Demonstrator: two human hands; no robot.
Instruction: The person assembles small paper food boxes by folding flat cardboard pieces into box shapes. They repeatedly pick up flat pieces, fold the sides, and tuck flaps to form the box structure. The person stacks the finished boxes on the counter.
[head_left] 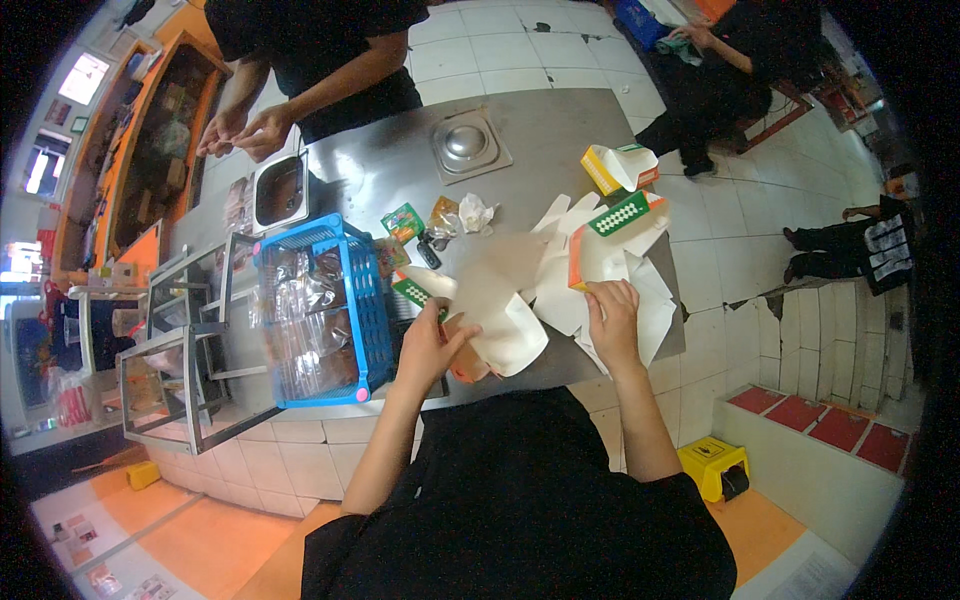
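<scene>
My right hand (613,322) pinches the orange corner of a partly folded paper food carton (605,258), white inside with a green patterned flap. Over a second carton (510,340), my left hand (430,345) has its thumb and fingers spread apart; the fingertips are by its edge. The green patterned flap of a carton (411,291) shows just beyond those fingers. Flat white carton blanks (650,315) lie in a loose, overlapping pile under and around my right hand.
A blue plastic basket (372,310) of clear-wrapped packs stands left. Farther off are a folded yellow carton (603,172), a steel lid (466,142), a metal pan (280,192), crumpled paper (476,214) and small packets (402,223). Across the steel table (375,170) another person's hands (245,135) meet.
</scene>
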